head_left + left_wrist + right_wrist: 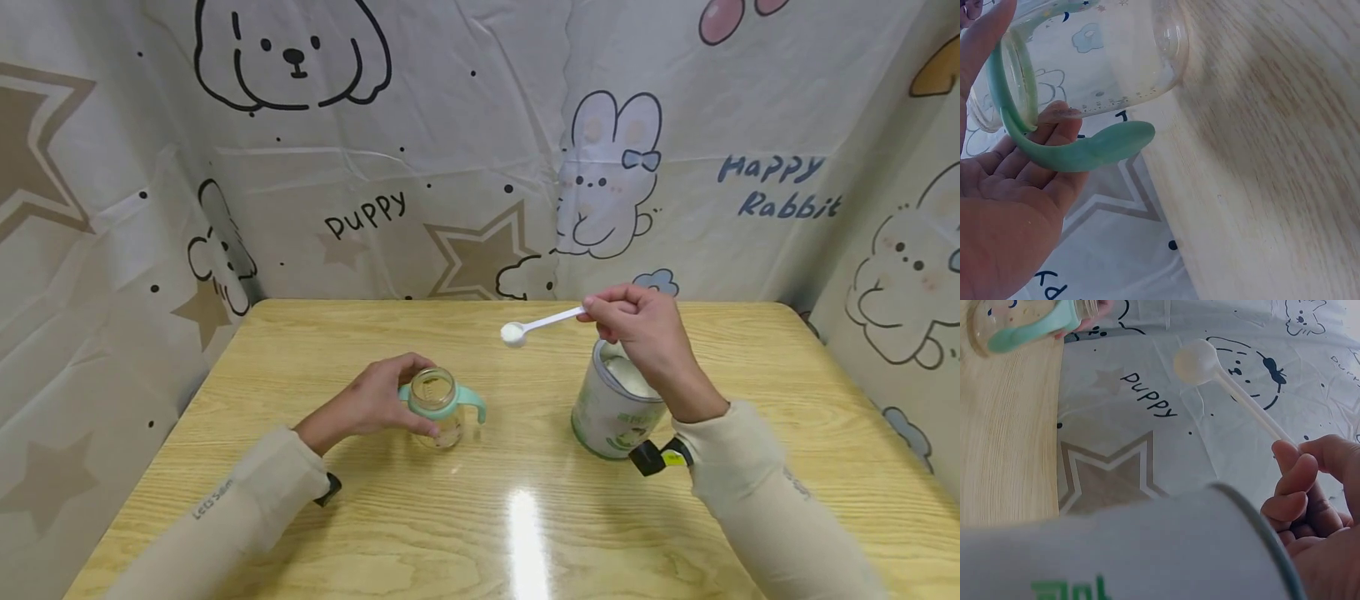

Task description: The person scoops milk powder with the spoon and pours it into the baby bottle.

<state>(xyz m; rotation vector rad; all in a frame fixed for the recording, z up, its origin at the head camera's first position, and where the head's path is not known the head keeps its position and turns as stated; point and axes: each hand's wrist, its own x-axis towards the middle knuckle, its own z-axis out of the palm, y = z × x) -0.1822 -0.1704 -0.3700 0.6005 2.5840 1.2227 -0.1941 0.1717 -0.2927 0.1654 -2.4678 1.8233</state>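
Observation:
Upright on the table stands a clear baby bottle (447,427) with a mint-green collar and two curved handles, its mouth uncovered. My left hand (381,397) holds it from the left, thumb at the front and fingers behind; in the left wrist view a green handle (1085,150) curves past the fingers. My right hand (640,329) pinches the end of a white measuring scoop (551,320). White powder fills the scoop's bowl, which is raised between bottle and can. Below the right hand, an open can (609,417) shows white powder (628,375) inside.
The wooden table (360,533) has its far edge against a printed cloth (465,125), which also hangs at both sides. The can's rim (1260,531) rises close beside the right hand in the right wrist view.

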